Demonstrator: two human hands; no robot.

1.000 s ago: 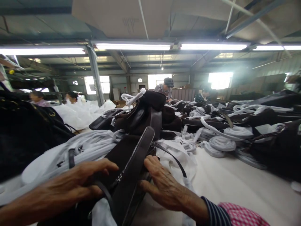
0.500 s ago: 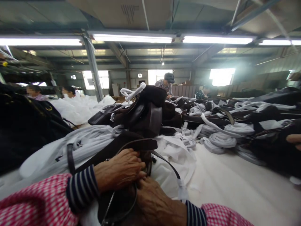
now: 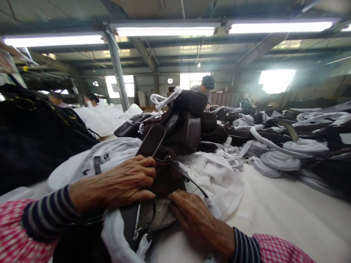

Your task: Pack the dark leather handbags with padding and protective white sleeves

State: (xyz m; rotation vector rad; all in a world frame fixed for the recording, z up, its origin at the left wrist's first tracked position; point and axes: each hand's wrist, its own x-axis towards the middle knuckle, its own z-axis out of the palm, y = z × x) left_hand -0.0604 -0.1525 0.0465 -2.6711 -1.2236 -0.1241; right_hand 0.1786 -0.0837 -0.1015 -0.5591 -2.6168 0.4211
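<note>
A dark brown bag (image 3: 168, 177) lies in front of me with its zipped mouth spread, showing a beige lining (image 3: 159, 213). My left hand (image 3: 120, 180) is closed on the bag's left edge, beside the silver zipper (image 3: 138, 217). On the opposite side my right hand (image 3: 196, 215) has its fingers curled over the rim of the opening, fingertips partly hidden. A thin dark strap (image 3: 189, 177) runs from the bag toward the right. White wrapping (image 3: 117, 232) covers a part near the zipper pull.
Behind the bag rises a pile of dark brown bags (image 3: 189, 131). White-wrapped coiled straps (image 3: 279, 160) lie to the right on the pale table (image 3: 271, 212). Crumpled white sheeting (image 3: 214, 177) is close by. Black bags (image 3: 35, 138) stand at left. A co-worker (image 3: 207, 87) is beyond the pile.
My hands, close together before, have moved apart, and the bag's mouth is now spread with its lining showing. A dark zipped flap now stands up beyond my left hand.
</note>
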